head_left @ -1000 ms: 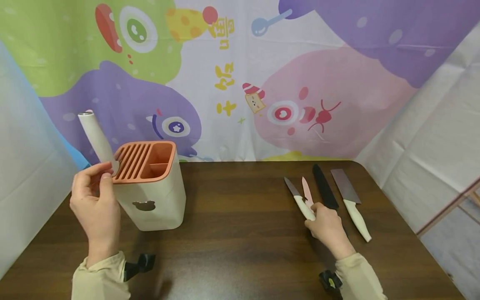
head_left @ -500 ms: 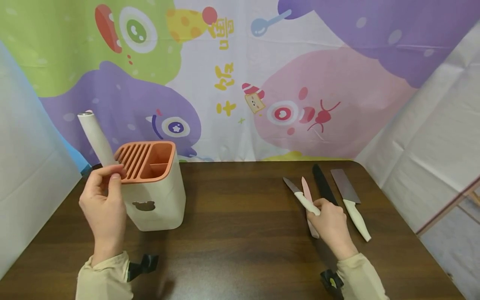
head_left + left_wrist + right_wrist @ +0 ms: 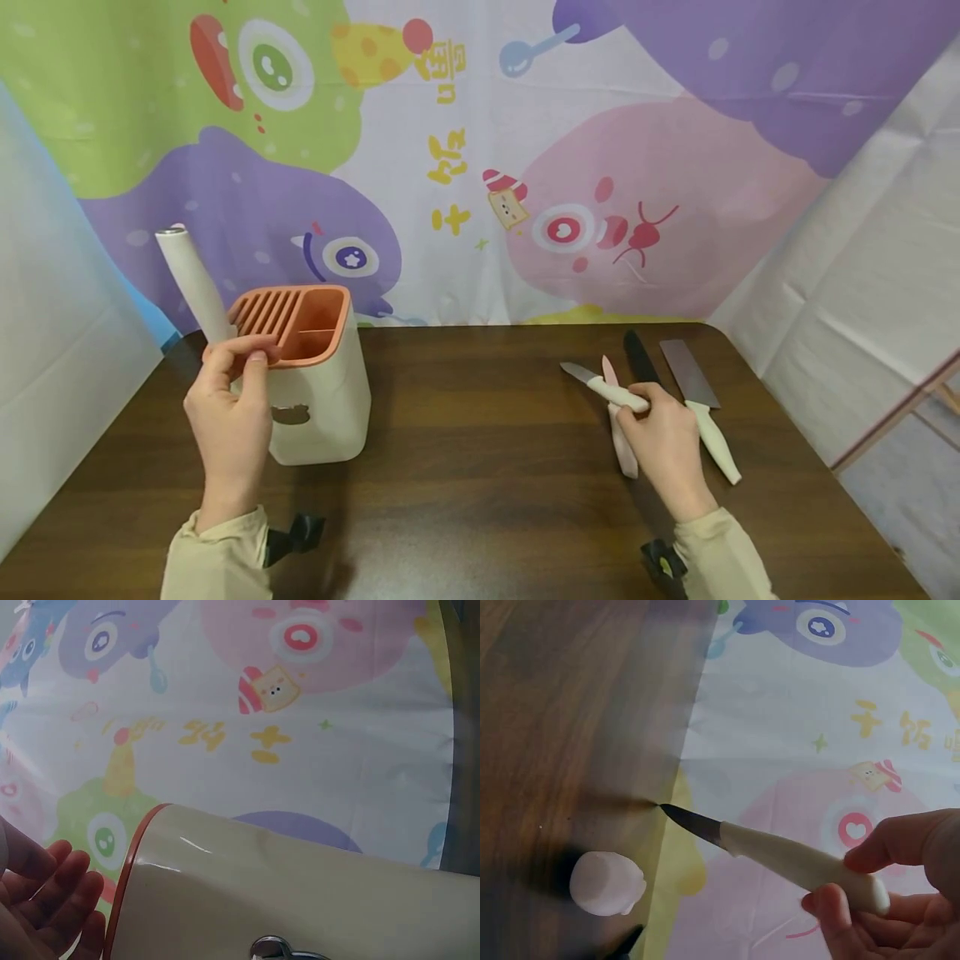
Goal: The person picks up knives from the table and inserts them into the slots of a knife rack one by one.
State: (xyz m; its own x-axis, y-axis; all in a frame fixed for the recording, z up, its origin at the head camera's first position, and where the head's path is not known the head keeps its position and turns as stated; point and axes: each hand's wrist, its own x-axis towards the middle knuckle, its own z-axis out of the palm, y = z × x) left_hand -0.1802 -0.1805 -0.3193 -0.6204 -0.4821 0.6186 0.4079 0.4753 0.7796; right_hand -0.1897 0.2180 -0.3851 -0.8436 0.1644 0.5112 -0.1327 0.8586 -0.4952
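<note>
My right hand (image 3: 666,446) pinches the end of a small paring knife's cream handle (image 3: 618,394). The dark blade (image 3: 694,824) points forward and left, and in the head view the knife overlaps a pink-bladed peeling knife (image 3: 624,446) on the table. At the left stands a cream knife block (image 3: 322,421) with an orange slotted top. A white-handled knife (image 3: 197,283) sticks up, tilted, at its left side. My left hand (image 3: 232,408) is close by the block's front rim, its fingers loosely bent with nothing between them.
Right of the pink knife lie a black-bladed knife (image 3: 640,357), its lower part hidden by my right hand, and a cleaver (image 3: 701,392) with a cream handle. A cartoon-print cloth (image 3: 465,275) hangs behind the brown table (image 3: 465,500).
The paring knife has been lifted off the table and turned flatter, its handle swinging up and right over the pink knife. My left hand has moved right, away from the upright handle, along the block's front.
</note>
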